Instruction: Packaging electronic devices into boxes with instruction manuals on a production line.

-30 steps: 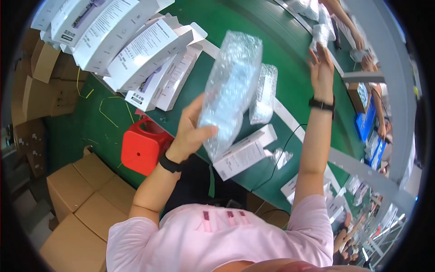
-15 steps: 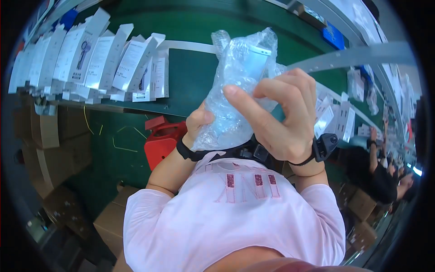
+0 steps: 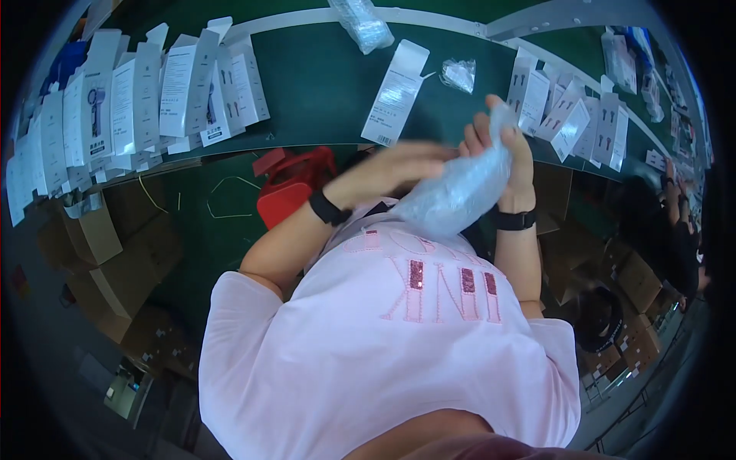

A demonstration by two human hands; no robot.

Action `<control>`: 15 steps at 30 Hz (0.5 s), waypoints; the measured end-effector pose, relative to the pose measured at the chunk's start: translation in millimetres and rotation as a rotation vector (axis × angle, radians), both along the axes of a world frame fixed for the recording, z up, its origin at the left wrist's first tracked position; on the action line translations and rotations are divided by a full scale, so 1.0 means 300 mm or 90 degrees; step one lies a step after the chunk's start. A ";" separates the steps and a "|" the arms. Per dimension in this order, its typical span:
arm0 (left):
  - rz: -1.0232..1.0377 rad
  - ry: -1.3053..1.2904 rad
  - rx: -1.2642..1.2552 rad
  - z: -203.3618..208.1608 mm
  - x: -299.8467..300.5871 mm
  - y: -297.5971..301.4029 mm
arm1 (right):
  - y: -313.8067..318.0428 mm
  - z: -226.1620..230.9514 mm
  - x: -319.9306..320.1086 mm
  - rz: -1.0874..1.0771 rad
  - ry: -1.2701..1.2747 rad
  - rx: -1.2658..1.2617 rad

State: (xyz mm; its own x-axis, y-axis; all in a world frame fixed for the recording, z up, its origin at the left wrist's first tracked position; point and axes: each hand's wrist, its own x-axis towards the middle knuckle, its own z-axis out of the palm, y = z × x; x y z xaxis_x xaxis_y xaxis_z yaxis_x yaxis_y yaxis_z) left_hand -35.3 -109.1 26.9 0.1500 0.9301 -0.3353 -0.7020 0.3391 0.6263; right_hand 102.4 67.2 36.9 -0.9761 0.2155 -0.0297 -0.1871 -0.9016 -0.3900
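A bubble-wrap bag [image 3: 460,193] hangs slanted in front of my chest; what is inside is hard to make out. My right hand [image 3: 512,149] is closed around its gathered upper end, with a bit of the wrap sticking up above the fingers. Smeared by motion, my left hand [image 3: 395,170] lies against or just beside the bag's left side, and its finger pose cannot be read. On the green table beyond my hands lie a white carton [image 3: 397,92] with its end flap up and a small clear plastic packet [image 3: 458,75].
Another bubble-wrapped bundle [image 3: 362,24] lies at the table's far edge. Rows of white cartons stand at the left [image 3: 138,100] and right [image 3: 567,115]. A red plastic stool [image 3: 295,192] and brown boxes [image 3: 115,268] are below. Another person [image 3: 652,222] is at far right.
The bag has come nearer my chest and tilted to the right. My right hand now grips its end, while my left hand has left its lower side. The carton and packet have come into view.
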 end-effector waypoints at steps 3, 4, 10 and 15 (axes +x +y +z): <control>0.220 0.961 -0.120 -0.140 -0.129 0.085 | 0.051 0.015 0.036 -0.203 -0.540 0.127; 0.234 0.994 -0.189 -0.202 -0.147 0.128 | 0.055 0.016 0.053 -0.221 -0.578 0.186; 0.117 0.854 -0.397 -0.464 -0.246 0.318 | 0.004 -0.008 0.136 -0.023 -0.592 0.421; 0.276 0.365 -0.188 -0.428 -0.159 0.229 | 0.200 0.085 0.138 -0.157 -0.514 0.230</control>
State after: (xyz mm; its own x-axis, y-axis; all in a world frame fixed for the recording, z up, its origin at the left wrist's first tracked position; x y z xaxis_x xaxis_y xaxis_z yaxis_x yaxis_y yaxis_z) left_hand -83.1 -40.4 -101.6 -0.4787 0.7261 -0.4935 -0.4036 0.3172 0.8582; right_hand 143.8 127.1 62.5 -0.6132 0.5430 -0.5737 0.0944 -0.6707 -0.7357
